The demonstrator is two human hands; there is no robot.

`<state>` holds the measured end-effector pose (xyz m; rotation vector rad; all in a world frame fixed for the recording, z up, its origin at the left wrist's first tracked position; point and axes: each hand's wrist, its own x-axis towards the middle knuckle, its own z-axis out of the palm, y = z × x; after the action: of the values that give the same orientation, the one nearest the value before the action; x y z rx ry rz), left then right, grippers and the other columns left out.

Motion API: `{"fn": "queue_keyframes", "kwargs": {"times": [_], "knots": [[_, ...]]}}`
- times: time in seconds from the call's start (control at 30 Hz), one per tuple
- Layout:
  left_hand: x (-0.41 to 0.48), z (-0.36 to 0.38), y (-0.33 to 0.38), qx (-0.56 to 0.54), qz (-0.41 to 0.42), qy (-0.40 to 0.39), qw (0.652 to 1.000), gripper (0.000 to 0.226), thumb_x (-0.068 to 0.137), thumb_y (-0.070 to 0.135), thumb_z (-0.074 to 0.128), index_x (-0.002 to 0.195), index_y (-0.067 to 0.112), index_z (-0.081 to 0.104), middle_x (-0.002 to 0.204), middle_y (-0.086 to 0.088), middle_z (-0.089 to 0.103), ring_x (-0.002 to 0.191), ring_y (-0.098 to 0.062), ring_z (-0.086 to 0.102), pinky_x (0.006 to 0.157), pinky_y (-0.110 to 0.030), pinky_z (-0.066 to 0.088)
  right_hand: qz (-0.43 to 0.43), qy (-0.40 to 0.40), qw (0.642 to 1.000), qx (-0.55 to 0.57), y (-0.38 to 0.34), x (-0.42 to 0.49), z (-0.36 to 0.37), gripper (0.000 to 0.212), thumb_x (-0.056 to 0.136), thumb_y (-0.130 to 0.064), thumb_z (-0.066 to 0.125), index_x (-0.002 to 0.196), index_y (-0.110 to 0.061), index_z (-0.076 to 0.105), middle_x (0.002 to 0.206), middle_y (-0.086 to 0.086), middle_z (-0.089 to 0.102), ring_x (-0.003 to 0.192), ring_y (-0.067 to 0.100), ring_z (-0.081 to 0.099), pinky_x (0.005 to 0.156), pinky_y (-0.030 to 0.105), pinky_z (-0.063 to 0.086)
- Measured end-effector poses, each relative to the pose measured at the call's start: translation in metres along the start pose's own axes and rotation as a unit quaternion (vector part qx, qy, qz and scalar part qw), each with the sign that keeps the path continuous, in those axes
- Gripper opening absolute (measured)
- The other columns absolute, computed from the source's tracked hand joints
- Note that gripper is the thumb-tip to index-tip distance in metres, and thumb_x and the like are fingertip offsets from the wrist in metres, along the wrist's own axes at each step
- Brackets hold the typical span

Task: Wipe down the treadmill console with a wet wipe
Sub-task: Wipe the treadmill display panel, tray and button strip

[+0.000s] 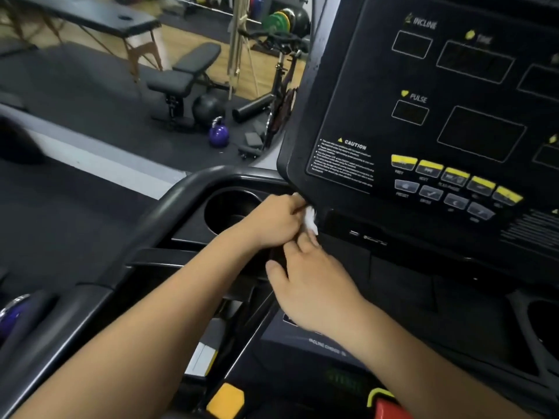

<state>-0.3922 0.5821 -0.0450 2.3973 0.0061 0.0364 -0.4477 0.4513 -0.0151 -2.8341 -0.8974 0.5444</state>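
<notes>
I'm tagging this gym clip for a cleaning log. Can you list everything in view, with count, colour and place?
treadmill console: one, black, upper right
buttons: five in view, yellow, in a row low on the console
wet wipe: one, white, at the console's lower left corner
cup holders: two, black, one left of the wipe, one at the right edge
handrail: one, black, curving round the left cup holder
kettlebell: one, purple, on the floor behind
weight bench: one, black, upper middle
ball: one, black, beside the bench
massage table: one, black top, upper left
weight plates: several, green and yellow, top middle
left hand: grips the wipe
right hand: fingers straight, touching the wipe's lower end
</notes>
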Motion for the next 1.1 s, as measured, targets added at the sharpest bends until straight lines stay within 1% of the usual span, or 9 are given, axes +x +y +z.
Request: {"fn": "queue_keyframes", "kwargs": {"times": [0.23,0.4,0.53,0.6,0.67,0.73,0.9,1.0,1.1], "knots": [[0.01,-0.005,-0.008,0.043,0.016,-0.051,0.998,0.028,0.1,0.017,0.042,0.118,0.012,0.063,0.125,-0.008,0.064,0.118,-0.03,0.055,0.098,-0.033,0.036,0.032,0.02,0.999,-0.001,-0.012,0.006,0.006,0.071,0.1,-0.046,0.024,0.151,0.0,0.008,0.159,0.024,-0.009,0.148,0.03,-0.01,0.12,0.042,0.0],[-0.057,-0.009,0.006,0.171,0.082,-0.105,0.976,0.062,0.091,0.034,0.023,0.15,0.018,0.035,0.159,0.002,0.03,0.148,-0.012,0.019,0.12,-0.039,0.015,-0.037,0.037,0.998,0.024,0.005,-0.052,0.003,0.065,0.099,-0.052,0.016,0.15,-0.013,0.025,0.16,0.001,0.02,0.147,0.011,0.012,0.12,0.031,0.003],[-0.12,0.012,0.035,0.252,0.129,-0.079,0.956,0.058,0.097,0.037,0.019,0.142,0.015,0.048,0.142,-0.004,0.055,0.14,-0.019,0.039,0.117,-0.048,0.027,-0.025,0.041,0.999,-0.005,0.047,-0.074,0.001,0.073,0.086,-0.062,0.013,0.146,-0.029,0.037,0.155,-0.017,0.031,0.143,-0.002,0.017,0.119,0.03,0.003],[-0.113,0.025,0.043,0.269,0.121,-0.067,0.953,0.057,0.098,0.038,0.018,0.141,0.013,0.047,0.136,-0.007,0.06,0.136,-0.024,0.046,0.115,-0.055,0.027,-0.022,0.055,0.998,0.021,0.062,-0.069,-0.006,0.058,0.091,-0.055,0.024,0.137,-0.03,0.05,0.147,-0.015,0.044,0.137,0.001,0.033,0.119,0.031,0.011],[-0.097,0.028,0.051,0.276,0.097,-0.067,0.954,0.06,0.097,0.043,0.012,0.136,0.013,0.046,0.141,-0.009,0.055,0.138,-0.023,0.043,0.117,-0.058,0.018,-0.005,0.131,0.991,0.036,0.072,-0.062,-0.016,0.044,0.096,-0.04,0.029,0.124,-0.028,0.06,0.134,-0.012,0.059,0.123,0.004,0.049,0.117,0.031,0.018],[-0.092,0.029,0.058,0.293,0.085,-0.092,0.948,0.071,0.092,0.049,0.001,0.142,0.016,0.039,0.154,-0.007,0.04,0.145,-0.02,0.03,0.12,-0.056,0.006,-0.013,0.172,0.984,0.049,0.077,-0.061,-0.02,0.048,0.095,-0.035,0.027,0.133,-0.027,0.055,0.139,-0.011,0.055,0.127,0.002,0.045,0.117,0.029,0.018],[-0.113,0.022,0.065,0.305,0.073,-0.148,0.938,0.081,0.084,0.053,-0.015,0.156,0.026,0.009,0.164,0.003,0.01,0.15,-0.01,0.004,0.12,-0.049,-0.01,-0.042,0.03,0.996,0.077,0.08,-0.077,0.005,0.053,0.101,-0.046,0.014,0.153,-0.033,0.017,0.158,-0.023,0.01,0.141,-0.013,-0.003,0.121,0.031,0.002],[-0.082,0.026,0.064,0.309,0.061,-0.13,0.94,0.086,0.078,0.051,-0.017,0.156,0.026,0.01,0.164,0.004,0.011,0.15,-0.008,0.005,0.12,-0.052,-0.007,-0.006,0.069,0.995,0.068,0.085,-0.052,0.001,0.056,0.1,-0.048,0.016,0.152,-0.028,0.024,0.16,-0.017,0.015,0.145,-0.003,0.006,0.121,0.04,0.01],[-0.076,0.022,0.068,0.296,0.066,-0.137,0.943,0.088,0.077,0.051,-0.016,0.155,0.029,0.016,0.163,0.007,0.015,0.149,-0.004,0.007,0.12,-0.049,-0.007,-0.008,0.092,0.993,0.07,0.085,-0.051,-0.008,0.055,0.1,-0.05,0.017,0.144,-0.03,0.042,0.155,-0.014,0.031,0.141,0.007,0.026,0.115,0.037,0.025]]}}
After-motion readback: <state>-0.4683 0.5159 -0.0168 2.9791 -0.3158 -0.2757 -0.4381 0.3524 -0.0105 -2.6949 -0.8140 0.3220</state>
